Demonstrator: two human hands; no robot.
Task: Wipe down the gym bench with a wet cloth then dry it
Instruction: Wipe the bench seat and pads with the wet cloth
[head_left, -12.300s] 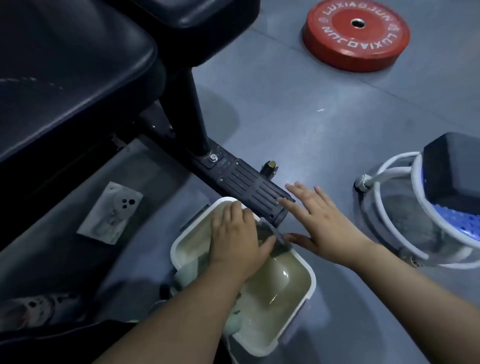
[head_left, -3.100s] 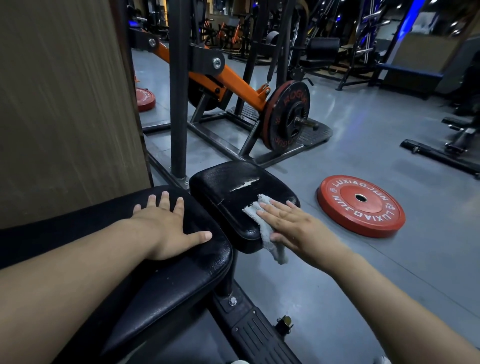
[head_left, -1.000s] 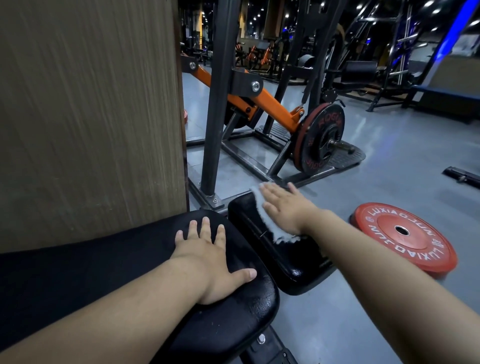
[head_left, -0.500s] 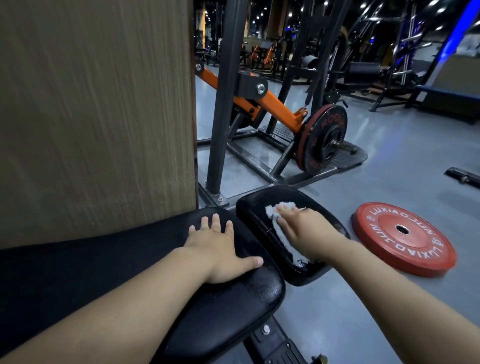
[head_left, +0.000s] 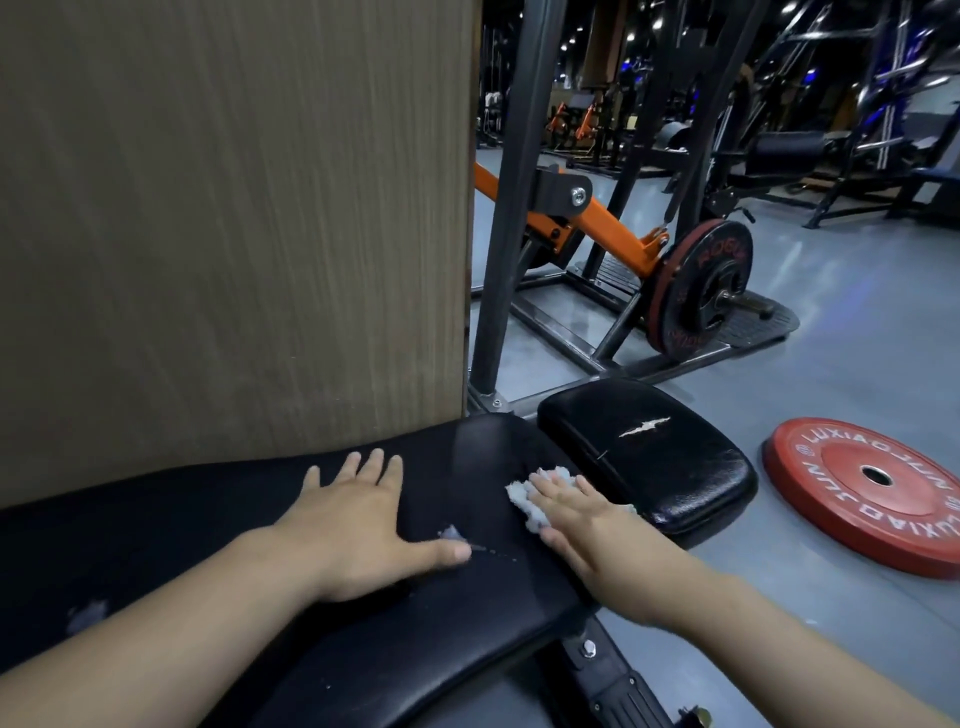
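A wood-grain panel (head_left: 234, 234) fills the left of the view, and the long black padded surface (head_left: 467, 649) runs along its foot, so only the near side is free to reach across. Beyond it a plate-loaded machine (head_left: 608, 223) with an orange arm stands on the grey floor (head_left: 857, 322). A red weight plate (head_left: 872, 488) lies flat on the floor to the right, well clear of the work. The separate seat pad (head_left: 675, 467) sits just past the end of the surface, with a pale tear (head_left: 644, 427) across its top.

The left grip (head_left: 358, 525) lies flat on the surface with fingers spread and thumb out. It has hold of nothing, and it looks placed there to prop the person's weight while leaning over.

The right grip (head_left: 587, 530) is also spread flat, with its fingers straight rather than curled. It presses down on the white cloth (head_left: 524, 501), which it pins to the surface at the far end, just beside the gap to the seat pad. A flat palm puts more of the cloth against the pad than a pinch would, which suits wiping. Part of the cloth shows bunched beyond the fingertips; the rest is hidden under the palm.

I cannot tell whether the cloth is wet. Judging by where it sits, the wipe looks to be at the end of the long pad, with drying not yet done. A small worn patch (head_left: 449, 532) shows by the left thumb, and the cloth could snag there.
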